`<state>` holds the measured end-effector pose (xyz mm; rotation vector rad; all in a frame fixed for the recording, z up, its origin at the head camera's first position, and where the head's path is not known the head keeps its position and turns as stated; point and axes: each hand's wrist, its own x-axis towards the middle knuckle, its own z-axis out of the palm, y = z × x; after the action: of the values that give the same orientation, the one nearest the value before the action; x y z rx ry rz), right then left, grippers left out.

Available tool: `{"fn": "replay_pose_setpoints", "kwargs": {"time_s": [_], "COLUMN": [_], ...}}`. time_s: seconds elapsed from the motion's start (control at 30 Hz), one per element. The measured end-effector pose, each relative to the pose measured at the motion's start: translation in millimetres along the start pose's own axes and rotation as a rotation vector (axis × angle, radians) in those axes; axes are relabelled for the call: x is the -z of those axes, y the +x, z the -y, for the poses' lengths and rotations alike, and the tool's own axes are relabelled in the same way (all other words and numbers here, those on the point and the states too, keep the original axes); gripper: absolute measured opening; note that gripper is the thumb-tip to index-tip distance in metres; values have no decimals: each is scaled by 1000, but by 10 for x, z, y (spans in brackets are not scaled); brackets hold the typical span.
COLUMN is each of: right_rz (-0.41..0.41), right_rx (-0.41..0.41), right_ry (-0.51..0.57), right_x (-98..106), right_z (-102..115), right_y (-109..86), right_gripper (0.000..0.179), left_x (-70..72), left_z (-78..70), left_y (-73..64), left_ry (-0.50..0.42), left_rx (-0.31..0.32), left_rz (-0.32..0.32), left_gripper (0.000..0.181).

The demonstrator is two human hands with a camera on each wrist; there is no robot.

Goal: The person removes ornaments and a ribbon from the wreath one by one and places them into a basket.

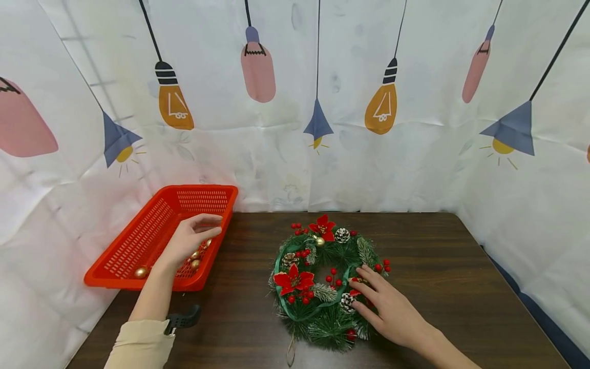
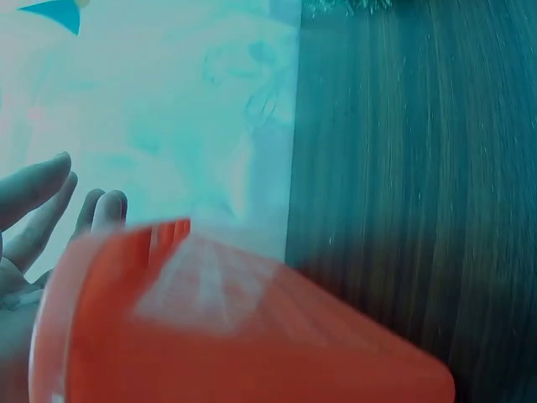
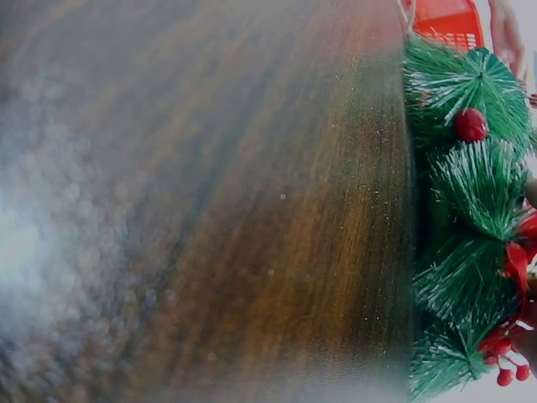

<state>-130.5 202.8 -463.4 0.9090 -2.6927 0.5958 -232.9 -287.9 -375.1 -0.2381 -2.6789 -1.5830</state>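
Observation:
My left hand [image 1: 186, 238] is over the red basket [image 1: 193, 195] at the left, its fingers loosely bent and nothing seen between them. Several gold balls [image 1: 195, 264] lie in that basket, partly hidden by the hand and forearm. On the table lies a green wreath [image 1: 332, 323] with red flowers [image 1: 293, 280], pine cones, red berries and one gold ball [image 1: 320, 241]. A green ribbon [image 1: 277, 271] runs around over it. With fingers spread, my right hand [image 1: 392, 310] rests on the wreath's right side, covering part of a red flower there.
The dark wooden table [image 1: 424, 256] reaches back to a white curtain [image 1: 286, 169] printed with lamps. A twine loop [image 1: 291, 352] sticks out from the wreath's near edge. The basket overhangs the table's left edge. A black strap [image 1: 183, 319] is on the left wrist.

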Motion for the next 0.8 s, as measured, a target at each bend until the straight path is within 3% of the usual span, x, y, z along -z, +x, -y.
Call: {"fn": "replay_pose_setpoints", "kwargs": {"time_s": [0.43, 0.8], "right_rz": [12, 7], "right_rx": [-7, -6], "right_ry": [7, 3], "right_x": [-5, 1], "right_z": [8, 7], "right_y": [9, 7], "right_gripper": [48, 48], "left_x": [-344, -643], "left_z": [-169, -321], "left_y": [252, 419], "left_ry": [-29, -60], "left_rx": [-37, -128], "left_rz": [39, 105], "left_gripper": [40, 34]}}
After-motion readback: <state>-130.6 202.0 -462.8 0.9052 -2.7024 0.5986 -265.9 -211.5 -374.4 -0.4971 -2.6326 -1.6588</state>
